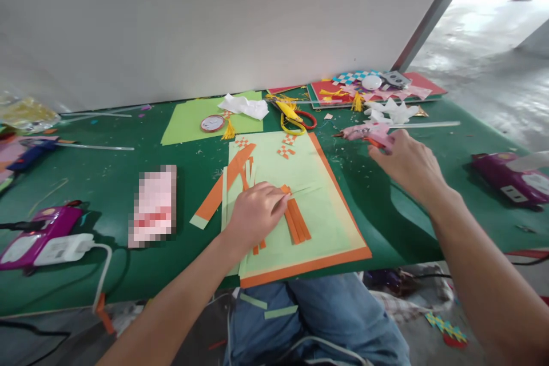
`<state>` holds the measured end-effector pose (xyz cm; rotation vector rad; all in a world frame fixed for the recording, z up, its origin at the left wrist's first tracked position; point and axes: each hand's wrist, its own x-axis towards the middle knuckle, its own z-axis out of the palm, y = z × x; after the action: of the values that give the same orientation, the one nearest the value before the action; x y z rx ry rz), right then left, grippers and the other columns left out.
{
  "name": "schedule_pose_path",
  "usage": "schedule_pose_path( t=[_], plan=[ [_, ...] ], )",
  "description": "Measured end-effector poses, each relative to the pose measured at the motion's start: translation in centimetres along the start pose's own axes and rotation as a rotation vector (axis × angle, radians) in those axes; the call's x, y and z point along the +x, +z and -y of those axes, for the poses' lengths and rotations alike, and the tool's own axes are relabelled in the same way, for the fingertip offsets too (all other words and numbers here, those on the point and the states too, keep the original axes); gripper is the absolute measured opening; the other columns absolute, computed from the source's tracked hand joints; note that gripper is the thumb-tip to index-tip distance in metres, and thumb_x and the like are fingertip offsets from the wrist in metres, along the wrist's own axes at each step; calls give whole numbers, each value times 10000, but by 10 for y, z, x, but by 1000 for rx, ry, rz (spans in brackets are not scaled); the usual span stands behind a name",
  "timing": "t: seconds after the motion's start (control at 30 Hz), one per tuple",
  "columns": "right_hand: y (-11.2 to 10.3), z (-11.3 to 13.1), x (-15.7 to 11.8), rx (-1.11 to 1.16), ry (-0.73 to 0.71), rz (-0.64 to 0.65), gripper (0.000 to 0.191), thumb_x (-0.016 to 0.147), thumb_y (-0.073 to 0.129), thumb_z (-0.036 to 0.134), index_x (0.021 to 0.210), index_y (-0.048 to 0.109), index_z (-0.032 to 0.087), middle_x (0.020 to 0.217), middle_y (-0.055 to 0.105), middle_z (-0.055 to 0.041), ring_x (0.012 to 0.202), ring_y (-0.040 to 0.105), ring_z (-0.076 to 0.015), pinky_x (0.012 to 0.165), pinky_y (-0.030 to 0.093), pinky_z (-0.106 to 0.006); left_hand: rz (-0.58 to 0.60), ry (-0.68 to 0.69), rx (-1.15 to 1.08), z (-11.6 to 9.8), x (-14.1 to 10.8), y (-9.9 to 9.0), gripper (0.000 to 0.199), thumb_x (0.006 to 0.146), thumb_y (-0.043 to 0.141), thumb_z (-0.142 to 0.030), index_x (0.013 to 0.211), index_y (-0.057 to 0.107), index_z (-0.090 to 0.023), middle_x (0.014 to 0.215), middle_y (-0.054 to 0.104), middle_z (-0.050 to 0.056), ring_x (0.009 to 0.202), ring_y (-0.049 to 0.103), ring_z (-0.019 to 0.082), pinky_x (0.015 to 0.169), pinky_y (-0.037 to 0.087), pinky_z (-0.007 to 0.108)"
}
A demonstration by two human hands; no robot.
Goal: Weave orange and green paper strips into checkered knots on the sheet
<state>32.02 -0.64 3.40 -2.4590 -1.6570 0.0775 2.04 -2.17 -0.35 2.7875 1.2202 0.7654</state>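
My right hand (407, 160) is wrapped round the handle of a pink hot glue gun (362, 131), whose nozzle points left just above the table. A clear glue stick (429, 124) lies in line with the gun's back end. Over the pale green paper sheets (330, 217), my left hand (257, 211) has its thumb and fingers pinched together on a thin pale green paper strip (302, 190). Orange paper strips (297, 222) lie side by side under its fingertips. More orange strips (234, 180) lie left of the hand, partly hidden by it. Small orange-and-white woven paper pieces (285, 151) lie near the sheet's top.
Yellow-and-red scissors (294, 117) lie beyond the sheets, near crumpled white tissue (244, 106) and a round tin (213, 123). Purple power strips sit left (40, 234) and right (510, 180). Red boards (377, 91) with paper pieces lie at the back right, before a grey wall (214, 23).
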Motion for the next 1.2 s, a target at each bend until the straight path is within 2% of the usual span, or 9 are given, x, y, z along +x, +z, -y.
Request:
schedule_pose_path(
  t=[0.17,0.27,0.37,0.9,1.2],
  plan=[
    [2,15,-34,38,-294,-79,389,861,522,460,1134,515,184,971,680,-114,760,613,-245,602,327,-300,-9,3,18,-1,0,0,293,944,526,-238,723,703,-164,639,652,6,698,620,147,624,428,267],
    [11,20,-49,22,-409,-128,359,841,569,452,1090,525,197,902,674,-71,745,617,-232,589,341,-285,4,-6,21,-1,1,0,299,945,526,-244,721,709,-169,627,642,7,696,618,148,622,430,268],
    [17,24,-57,-10,-484,-161,312,860,554,430,1061,528,193,901,669,-70,773,630,-240,583,356,-290,13,-13,19,-1,1,0,312,946,523,-242,704,710,-176,602,626,6,683,612,148,612,425,271],
    [21,32,-63,-82,-517,-187,235,872,572,355,1027,536,182,977,681,-75,845,655,-257,586,395,-316,18,-1,6,0,1,1,335,965,488,-250,729,712,-169,640,663,22,708,626,163,647,440,277],
    [22,32,-64,-68,-533,-203,276,888,544,421,1051,535,197,967,678,-73,848,645,-257,605,400,-320,44,-9,13,0,0,2,328,966,478,-245,744,709,-175,673,689,23,720,639,164,669,464,286]
  ],
)
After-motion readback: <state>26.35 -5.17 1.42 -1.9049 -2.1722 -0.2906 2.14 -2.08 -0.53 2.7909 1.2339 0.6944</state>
